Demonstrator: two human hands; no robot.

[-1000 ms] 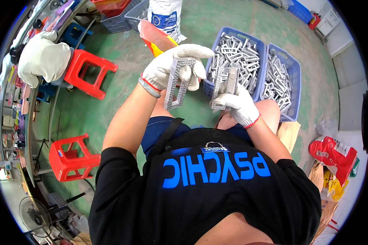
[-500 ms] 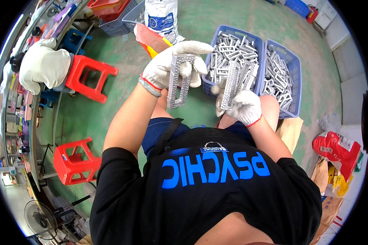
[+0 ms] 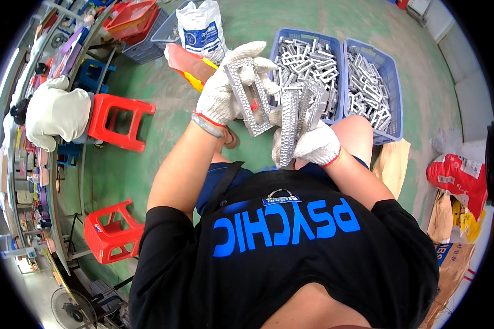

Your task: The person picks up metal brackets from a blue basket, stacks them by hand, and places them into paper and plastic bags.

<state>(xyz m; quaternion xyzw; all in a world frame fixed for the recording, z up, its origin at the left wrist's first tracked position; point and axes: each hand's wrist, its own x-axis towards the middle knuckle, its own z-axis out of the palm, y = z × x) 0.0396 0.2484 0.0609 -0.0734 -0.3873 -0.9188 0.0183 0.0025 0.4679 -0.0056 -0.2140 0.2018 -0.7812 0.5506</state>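
In white knitted gloves with red cuffs, both my hands are raised in front of my lap. My left hand [image 3: 217, 98] is closed on a silvery, rectangular metal frame [image 3: 260, 129] with a hammered-looking surface and an open middle. A bundle of several similar metal frames [image 3: 288, 126] is gripped upright in my right hand [image 3: 319, 145], whose fingers partly hide behind it. The single frame's lower end comes close to the bundle; whether they touch I cannot tell. Just beyond, a blue crate [image 3: 341, 71] holds a heap of such frames, and a second blue crate [image 3: 396, 101] stands to its right.
A white sack [image 3: 203, 33] and a red-and-yellow bag [image 3: 189, 64] are ahead of my left hand. Red stools [image 3: 123, 123] stand at left, where a person in a pale top [image 3: 60, 112] bends by a long bench. A red bag [image 3: 458, 178] lies at right.
My left hand has brought its frame rightward, nearer the bundle, and tilted it the other way. The bundle in my right hand has moved slightly left and down. The view has shifted a little.
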